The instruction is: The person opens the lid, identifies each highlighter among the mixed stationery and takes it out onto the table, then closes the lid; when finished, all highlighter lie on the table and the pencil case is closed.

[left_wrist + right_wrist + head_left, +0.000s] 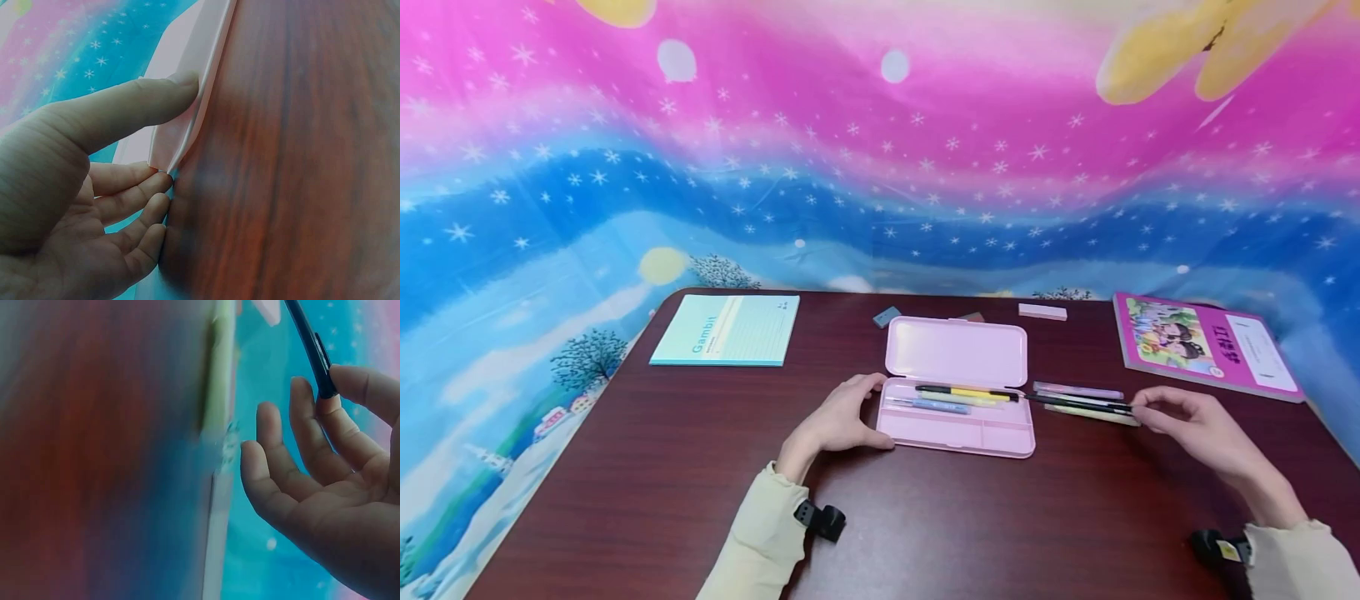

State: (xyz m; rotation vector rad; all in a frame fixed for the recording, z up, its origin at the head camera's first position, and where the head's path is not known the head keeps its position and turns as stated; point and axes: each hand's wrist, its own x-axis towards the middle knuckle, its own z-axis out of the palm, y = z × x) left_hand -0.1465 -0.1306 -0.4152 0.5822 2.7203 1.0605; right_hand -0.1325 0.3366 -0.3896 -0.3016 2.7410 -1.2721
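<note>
The pink pencil case (936, 435) is found lying open on the table, its lid folded back, its left end held by the left hand (838, 419). Pens (934, 406) are contained in it. A slim black pen (1078, 403) is pinched by the right hand (1198, 429), its far end directed at the case.
</note>
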